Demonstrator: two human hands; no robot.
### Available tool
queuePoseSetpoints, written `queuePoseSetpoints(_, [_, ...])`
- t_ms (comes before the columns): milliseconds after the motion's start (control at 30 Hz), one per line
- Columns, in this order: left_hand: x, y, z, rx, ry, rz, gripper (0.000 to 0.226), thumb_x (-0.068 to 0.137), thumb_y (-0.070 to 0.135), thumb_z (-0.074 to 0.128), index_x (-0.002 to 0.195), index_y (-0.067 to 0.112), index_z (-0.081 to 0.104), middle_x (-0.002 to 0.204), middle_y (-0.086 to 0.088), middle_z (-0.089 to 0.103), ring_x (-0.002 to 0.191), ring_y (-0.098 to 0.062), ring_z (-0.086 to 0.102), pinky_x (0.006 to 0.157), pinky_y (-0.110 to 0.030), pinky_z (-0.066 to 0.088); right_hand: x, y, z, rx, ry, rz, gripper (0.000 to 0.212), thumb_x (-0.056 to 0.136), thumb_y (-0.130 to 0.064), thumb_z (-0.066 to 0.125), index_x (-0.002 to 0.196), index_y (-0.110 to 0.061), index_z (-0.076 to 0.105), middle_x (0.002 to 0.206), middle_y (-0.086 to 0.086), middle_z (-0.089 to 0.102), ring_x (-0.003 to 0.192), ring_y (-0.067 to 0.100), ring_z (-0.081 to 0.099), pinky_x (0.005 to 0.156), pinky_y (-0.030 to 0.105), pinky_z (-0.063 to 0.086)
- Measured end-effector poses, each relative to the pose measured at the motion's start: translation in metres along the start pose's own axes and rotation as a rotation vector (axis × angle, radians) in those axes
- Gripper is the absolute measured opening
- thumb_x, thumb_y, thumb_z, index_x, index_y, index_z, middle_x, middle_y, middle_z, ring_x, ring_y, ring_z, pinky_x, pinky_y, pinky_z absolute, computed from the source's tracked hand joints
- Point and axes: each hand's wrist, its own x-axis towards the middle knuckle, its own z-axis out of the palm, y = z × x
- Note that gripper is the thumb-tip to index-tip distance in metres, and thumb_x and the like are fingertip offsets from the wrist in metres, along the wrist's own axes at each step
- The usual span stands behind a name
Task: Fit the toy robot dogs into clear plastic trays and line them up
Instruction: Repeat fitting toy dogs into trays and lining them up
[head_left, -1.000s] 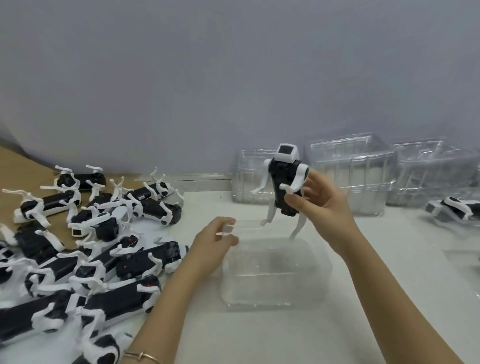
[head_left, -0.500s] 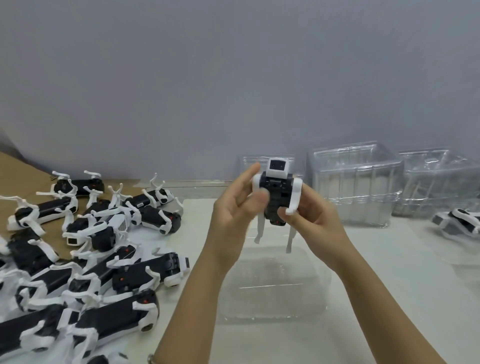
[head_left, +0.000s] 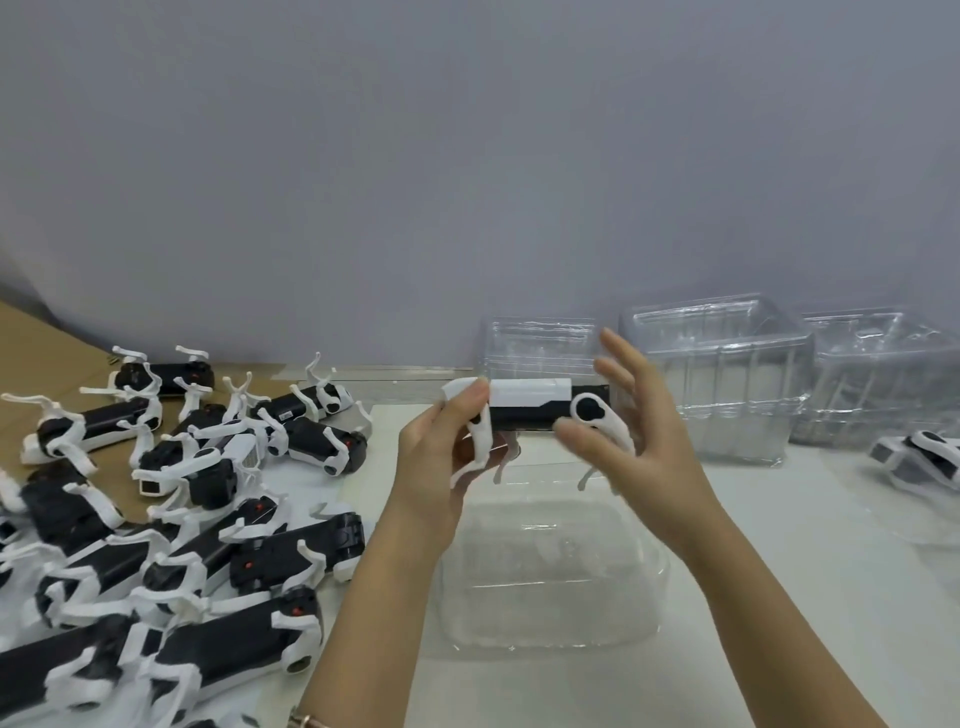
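Note:
A black and white toy robot dog (head_left: 530, 402) is held level in the air, legs hanging down, over an empty clear plastic tray (head_left: 550, 623) on the white table. My left hand (head_left: 436, 467) grips the dog's left end, thumb over the white leg. My right hand (head_left: 644, 457) is at the dog's right end with fingers spread and straight; its thumb touches the white hip piece.
Several loose toy dogs (head_left: 208, 519) lie piled at the left, partly on brown cardboard (head_left: 31, 338). Stacks of clear trays (head_left: 722, 374) stand along the back wall. Another dog (head_left: 919, 457) lies at the far right edge.
The dog has turned from upright, head up, to lying level across both hands. My left hand came off the tray to the dog, and my right hand's fingers have opened out.

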Motion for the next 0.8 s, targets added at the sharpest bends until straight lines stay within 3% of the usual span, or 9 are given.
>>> queuePoseSetpoints(67, [-0.002, 0.0, 0.0, -0.006, -0.006, -0.025, 0.043, 0.068, 0.044, 0.082, 0.091, 0.008, 0.077, 0.089, -0.019, 0.069, 0.078, -0.027, 0.068, 0.069, -0.034, 0.059, 0.001, 0.005, -0.005, 0.094, -0.001, 0.038, 0.054, 0.068, -0.051, 0.076, 0.116, -0.062, 0.053, 0.112, -0.025, 0.063, 0.1, 0.002, 0.066, 0.074, 0.019, 0.055])
queuePoseSetpoints(133, [-0.005, 0.001, 0.005, 0.006, 0.059, -0.017, 0.053, 0.058, 0.05, 0.081, 0.089, 0.008, 0.077, 0.083, -0.017, 0.067, 0.073, -0.025, 0.066, 0.068, -0.033, 0.059, 0.001, 0.007, -0.006, 0.05, -0.022, 0.021, 0.042, 0.075, -0.047, 0.078, 0.11, -0.059, 0.058, 0.111, -0.025, 0.064, 0.102, 0.007, 0.066, 0.078, 0.021, 0.054])
queuePoseSetpoints(233, [-0.009, 0.001, 0.011, 0.169, 0.181, 0.151, 0.05, 0.055, 0.051, 0.086, 0.084, 0.013, 0.074, 0.071, -0.003, 0.065, 0.064, -0.019, 0.058, 0.062, -0.031, 0.05, 0.0, 0.008, 0.0, -0.344, -0.024, -0.105, 0.056, 0.08, -0.037, 0.077, 0.129, -0.047, 0.052, 0.136, -0.023, 0.051, 0.127, -0.001, 0.046, 0.1, 0.019, 0.038])
queuePoseSetpoints(267, [-0.014, 0.001, 0.016, 0.253, 0.202, 0.217, 0.044, 0.056, 0.051, 0.087, 0.081, 0.018, 0.073, 0.069, 0.002, 0.067, 0.061, -0.016, 0.058, 0.06, -0.028, 0.047, 0.0, 0.009, 0.002, -0.491, 0.0, -0.201, 0.06, 0.078, -0.033, 0.08, 0.132, -0.038, 0.054, 0.138, -0.016, 0.051, 0.126, 0.002, 0.047, 0.103, 0.025, 0.038])
queuePoseSetpoints(333, [-0.025, 0.001, 0.027, 0.37, 0.238, 0.304, 0.04, 0.054, 0.056, 0.082, 0.079, 0.026, 0.072, 0.072, 0.007, 0.071, 0.065, -0.015, 0.066, 0.059, -0.027, 0.051, 0.001, 0.014, 0.007, -0.592, 0.061, -0.346, 0.056, 0.074, -0.025, 0.084, 0.124, -0.028, 0.061, 0.117, -0.012, 0.065, 0.104, 0.001, 0.057, 0.091, 0.035, 0.049])
queuePoseSetpoints(433, [-0.037, 0.003, 0.041, 0.419, 0.22, 0.391, 0.04, 0.057, 0.06, 0.078, 0.085, 0.033, 0.073, 0.077, 0.008, 0.072, 0.072, -0.016, 0.07, 0.062, -0.026, 0.055, 0.0, 0.017, 0.005, -0.367, 0.064, -0.263, 0.043, 0.081, -0.019, 0.077, 0.109, -0.045, 0.057, 0.096, -0.02, 0.067, 0.085, 0.001, 0.06, 0.071, 0.028, 0.053])
queuePoseSetpoints(567, [-0.035, 0.008, 0.038, 0.359, 0.086, 0.422, 0.051, 0.067, 0.063, 0.064, 0.101, 0.028, 0.076, 0.067, 0.014, 0.065, 0.064, -0.005, 0.059, 0.06, -0.013, 0.043, -0.001, 0.021, 0.001, -0.172, 0.045, -0.204, 0.051, 0.085, -0.012, 0.074, 0.115, -0.049, 0.055, 0.104, -0.02, 0.067, 0.096, 0.011, 0.065, 0.083, 0.03, 0.055])
queuePoseSetpoints(700, [-0.022, 0.002, 0.007, 0.408, -0.043, 0.332, 0.066, 0.07, 0.066, 0.052, 0.123, 0.029, 0.065, 0.112, 0.01, 0.071, 0.1, -0.004, 0.064, 0.077, -0.014, 0.046, 0.004, 0.023, -0.009, -0.201, 0.037, -0.196, 0.069, 0.083, -0.01, 0.075, 0.128, -0.054, 0.047, 0.112, -0.024, 0.066, 0.102, 0.0, 0.06, 0.084, 0.015, 0.046])
queuePoseSetpoints(800, [-0.019, -0.016, -0.018, 0.507, -0.048, 0.188, 0.055, 0.072, 0.066, 0.049, 0.118, 0.04, 0.062, 0.123, 0.02, 0.064, 0.117, 0.005, 0.054, 0.092, -0.011, 0.041, 0.0, 0.024, -0.018, -0.305, -0.11, -0.196, 0.071, 0.087, -0.018, 0.072, 0.131, -0.063, 0.039, 0.117, -0.034, 0.059, 0.107, -0.003, 0.058, 0.085, 0.006, 0.041])
